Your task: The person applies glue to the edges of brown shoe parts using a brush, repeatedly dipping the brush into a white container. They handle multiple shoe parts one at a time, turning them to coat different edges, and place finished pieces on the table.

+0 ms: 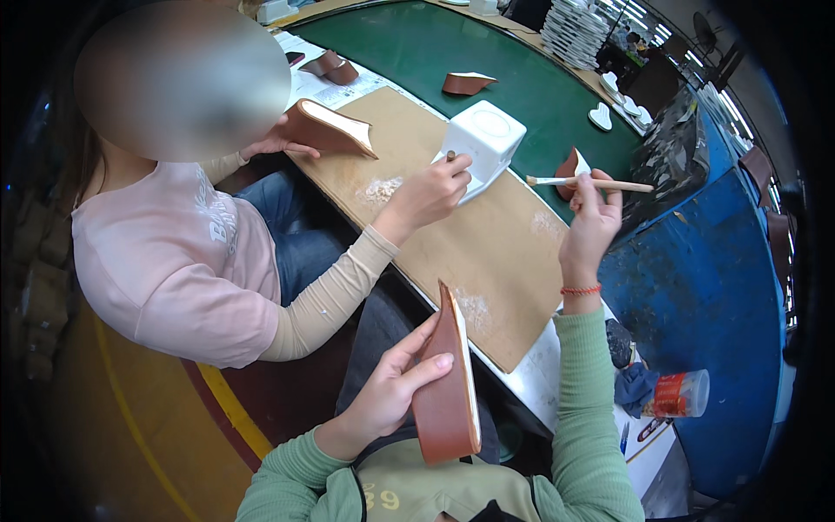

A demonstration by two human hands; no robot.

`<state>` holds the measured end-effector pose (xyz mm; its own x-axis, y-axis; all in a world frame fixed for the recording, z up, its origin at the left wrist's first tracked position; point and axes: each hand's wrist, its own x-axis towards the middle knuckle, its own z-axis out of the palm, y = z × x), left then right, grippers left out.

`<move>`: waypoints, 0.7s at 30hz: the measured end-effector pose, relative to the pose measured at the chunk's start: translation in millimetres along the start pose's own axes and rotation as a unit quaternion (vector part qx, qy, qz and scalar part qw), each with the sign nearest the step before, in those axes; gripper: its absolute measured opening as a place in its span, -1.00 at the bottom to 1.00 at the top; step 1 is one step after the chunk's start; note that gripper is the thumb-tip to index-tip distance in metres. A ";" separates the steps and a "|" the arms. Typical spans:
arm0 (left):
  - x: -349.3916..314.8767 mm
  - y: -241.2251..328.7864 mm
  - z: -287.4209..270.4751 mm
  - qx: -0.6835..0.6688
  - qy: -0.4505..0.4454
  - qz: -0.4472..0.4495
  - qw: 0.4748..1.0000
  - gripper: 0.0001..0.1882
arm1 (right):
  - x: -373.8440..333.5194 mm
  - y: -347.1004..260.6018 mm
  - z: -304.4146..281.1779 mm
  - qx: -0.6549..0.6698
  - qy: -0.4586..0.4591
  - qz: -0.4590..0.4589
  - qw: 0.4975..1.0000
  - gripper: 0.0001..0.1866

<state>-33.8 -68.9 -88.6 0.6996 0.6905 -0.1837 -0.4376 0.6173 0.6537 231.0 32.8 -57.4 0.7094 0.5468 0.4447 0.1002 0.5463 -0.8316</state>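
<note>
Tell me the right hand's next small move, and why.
Probably lower the brush toward the pale side of the brown wedge. The right hand holds the brush up, well away from that wedge, while the left hand grips it with the pale side facing right. Whether the bristles are wet can't be told.

Before me on the far side, a curved green surface point(391, 43) bears a flat white piece point(599, 117) at its right; beyond it rises a tall stack of white items point(570, 36). Right: a scuffed blue panel point(696, 322). Near right: a clear jar point(697, 392) with a red label point(669, 396), beside a dark blue cloth point(635, 386). Left: a floor point(143, 418) with a yellow stripe point(233, 409).
</note>
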 end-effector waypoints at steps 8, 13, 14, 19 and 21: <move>0.2 -17.7 -10.3 -0.137 -0.003 -0.087 0.987 -0.35 | -0.7 49.5 31.6 -0.076 -0.051 -0.050 0.995 -0.64; -0.9 -13.5 -8.3 -0.082 -0.015 -0.073 0.994 -0.37 | -3.7 66.4 42.8 -0.125 -0.080 -0.052 0.988 -0.64; -0.5 -13.2 -6.9 -0.056 -0.008 -0.055 0.997 -0.36 | -4.4 69.0 44.8 -0.142 -0.090 -0.051 0.984 -0.63; 0.0 -6.6 -8.0 0.001 -0.008 -0.023 1.000 -0.35 | -13.8 75.1 54.3 -0.188 -0.144 -0.042 0.971 -0.61; -0.3 -2.1 -11.1 -0.001 -0.010 -0.042 0.999 -0.36 | -17.1 76.0 59.4 -0.194 -0.147 -0.065 0.968 -0.65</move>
<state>-39.3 -66.2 -98.0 0.7446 0.6292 -0.2229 -0.3783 0.6729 0.6357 185.1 102.7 -108.4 0.4501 0.6779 0.5813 0.4694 0.3742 -0.7998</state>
